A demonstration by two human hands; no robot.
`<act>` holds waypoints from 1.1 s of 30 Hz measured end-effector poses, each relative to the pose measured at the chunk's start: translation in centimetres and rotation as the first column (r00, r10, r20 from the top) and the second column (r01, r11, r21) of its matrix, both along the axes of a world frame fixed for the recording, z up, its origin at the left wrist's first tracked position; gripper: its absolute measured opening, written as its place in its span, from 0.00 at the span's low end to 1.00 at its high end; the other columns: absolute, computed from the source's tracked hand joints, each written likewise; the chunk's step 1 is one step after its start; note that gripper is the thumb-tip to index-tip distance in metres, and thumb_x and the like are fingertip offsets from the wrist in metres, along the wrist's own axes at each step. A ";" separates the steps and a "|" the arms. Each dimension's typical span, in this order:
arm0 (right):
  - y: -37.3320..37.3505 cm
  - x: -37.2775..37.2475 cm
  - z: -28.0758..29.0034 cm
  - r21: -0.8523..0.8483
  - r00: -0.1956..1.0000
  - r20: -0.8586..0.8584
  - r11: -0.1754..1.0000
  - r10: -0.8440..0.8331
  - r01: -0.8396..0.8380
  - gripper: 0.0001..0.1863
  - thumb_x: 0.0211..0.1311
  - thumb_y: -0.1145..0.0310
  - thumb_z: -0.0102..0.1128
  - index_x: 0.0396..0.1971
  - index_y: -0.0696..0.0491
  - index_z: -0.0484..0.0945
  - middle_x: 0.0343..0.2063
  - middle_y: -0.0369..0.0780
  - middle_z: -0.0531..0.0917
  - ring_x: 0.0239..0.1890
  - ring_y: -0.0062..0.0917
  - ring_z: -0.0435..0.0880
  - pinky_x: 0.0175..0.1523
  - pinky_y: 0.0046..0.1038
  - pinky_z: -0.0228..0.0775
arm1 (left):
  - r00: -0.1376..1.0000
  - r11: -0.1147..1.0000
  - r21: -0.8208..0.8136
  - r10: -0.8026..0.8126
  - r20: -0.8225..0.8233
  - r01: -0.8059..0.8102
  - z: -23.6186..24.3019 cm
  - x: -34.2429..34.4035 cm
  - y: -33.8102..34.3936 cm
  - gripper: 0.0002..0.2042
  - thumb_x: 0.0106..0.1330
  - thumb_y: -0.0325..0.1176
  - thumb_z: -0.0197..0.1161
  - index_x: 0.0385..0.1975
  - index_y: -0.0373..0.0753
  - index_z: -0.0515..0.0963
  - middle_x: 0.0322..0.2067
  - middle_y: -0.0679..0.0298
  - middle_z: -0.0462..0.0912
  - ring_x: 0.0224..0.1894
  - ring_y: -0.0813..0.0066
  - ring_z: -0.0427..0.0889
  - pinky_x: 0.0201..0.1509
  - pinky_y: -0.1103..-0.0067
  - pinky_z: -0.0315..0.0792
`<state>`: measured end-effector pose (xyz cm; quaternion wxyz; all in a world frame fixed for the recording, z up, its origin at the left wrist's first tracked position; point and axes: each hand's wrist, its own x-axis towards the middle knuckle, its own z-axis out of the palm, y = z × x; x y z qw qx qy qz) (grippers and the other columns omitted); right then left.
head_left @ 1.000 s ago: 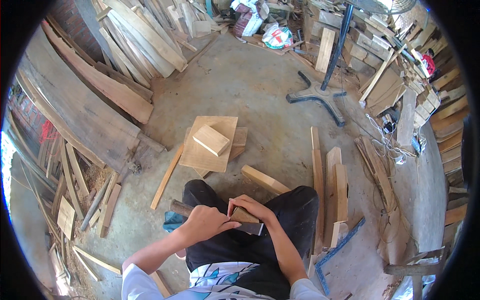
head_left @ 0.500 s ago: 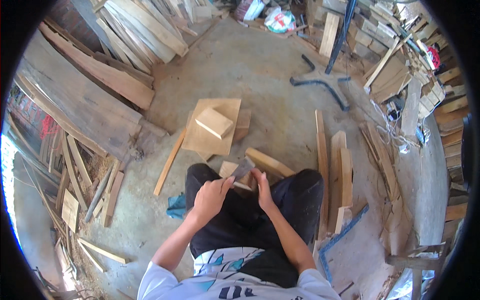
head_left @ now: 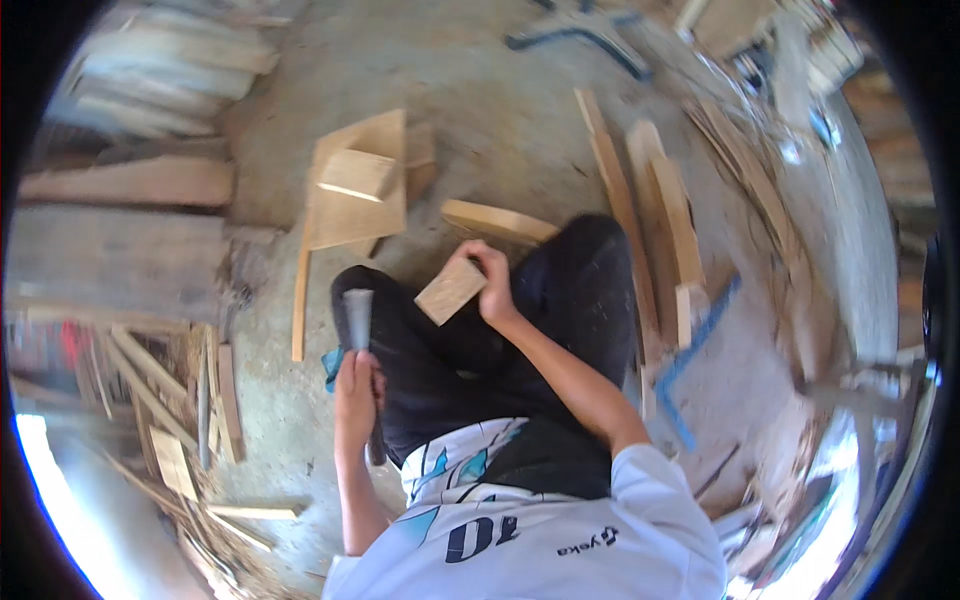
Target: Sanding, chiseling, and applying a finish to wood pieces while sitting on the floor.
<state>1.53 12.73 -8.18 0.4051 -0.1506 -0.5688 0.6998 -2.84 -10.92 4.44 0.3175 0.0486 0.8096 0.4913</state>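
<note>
Steel-bladed chisel (head_left: 358, 325), pointing towards twelve o'clock, is filling the left hand (head_left: 356, 390); the right hand (head_left: 495, 288) is gripping a wooden block (head_left: 450, 291) at the blade's two o'clock; slipping fingers could be nicking the left knee (head_left: 350, 275).

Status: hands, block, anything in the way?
Left hand gripping chisel, blade pointing away from body. Right hand holding wood block. Plank beyond, apart from block.

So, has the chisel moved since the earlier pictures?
Yes, the chisel went left: earlier its blade showed below and right of the square board; now, in the left hand, it shows straight below.
</note>
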 end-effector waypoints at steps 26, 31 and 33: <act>4.3 33.5 -7.3 0.391 0.433 0.632 0.747 -0.643 0.538 0.11 0.71 0.66 0.49 0.44 0.57 0.75 0.37 0.38 0.80 0.38 0.22 0.77 0.43 0.25 0.70 | 0.796 0.978 -0.188 -0.041 -0.605 -0.092 -26.2 7.0 -11.6 0.19 0.64 0.33 0.59 0.54 0.36 0.72 0.48 0.49 0.79 0.48 0.50 0.79 0.50 0.65 0.72; 4.9 30.7 -11.7 0.476 0.529 0.661 0.842 -0.532 0.252 0.10 0.71 0.67 0.50 0.42 0.57 0.75 0.34 0.38 0.80 0.34 0.21 0.75 0.38 0.23 0.67 | 0.744 0.961 -0.258 -0.097 -0.661 -0.104 -26.5 8.6 -13.7 0.18 0.64 0.34 0.60 0.53 0.36 0.73 0.48 0.50 0.79 0.48 0.50 0.79 0.49 0.64 0.72; 5.1 29.6 -11.9 0.448 0.549 0.686 0.872 -0.478 0.198 0.10 0.71 0.67 0.50 0.42 0.57 0.75 0.34 0.38 0.80 0.34 0.21 0.75 0.39 0.24 0.68 | 0.723 0.959 -0.278 -0.150 -0.674 -0.060 -26.2 8.6 -15.5 0.18 0.63 0.34 0.60 0.53 0.36 0.73 0.48 0.50 0.79 0.47 0.49 0.80 0.49 0.64 0.72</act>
